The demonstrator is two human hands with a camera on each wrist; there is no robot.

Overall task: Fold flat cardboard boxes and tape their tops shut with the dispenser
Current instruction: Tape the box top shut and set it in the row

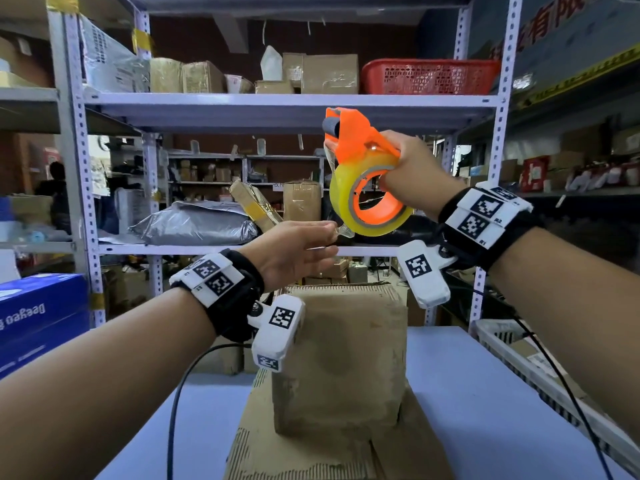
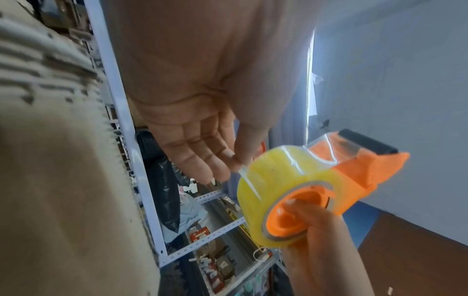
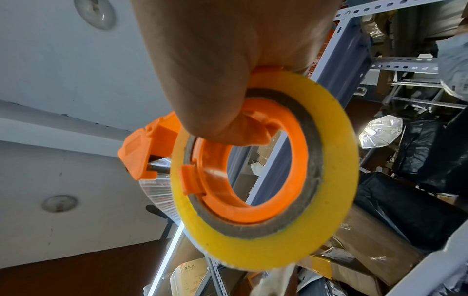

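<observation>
The orange tape dispenser [image 1: 360, 147] with its yellow tape roll [image 1: 369, 199] is held raised above the cardboard box [image 1: 341, 362], which stands on flattened cardboard [image 1: 311, 448] on the pale table [image 1: 460, 393]. The right hand [image 1: 412, 171] is curled through the dispenser's core; its fingertips are mostly hidden by the roll. The loose tape end [image 1: 343, 230] is pinched between thumb and forefinger of the left hand [image 1: 294, 254], the other fingers held together and nearly straight. The box's top is partly hidden by the left wrist camera [image 1: 277, 332]. The dispenser's blade cannot be made out.
</observation>
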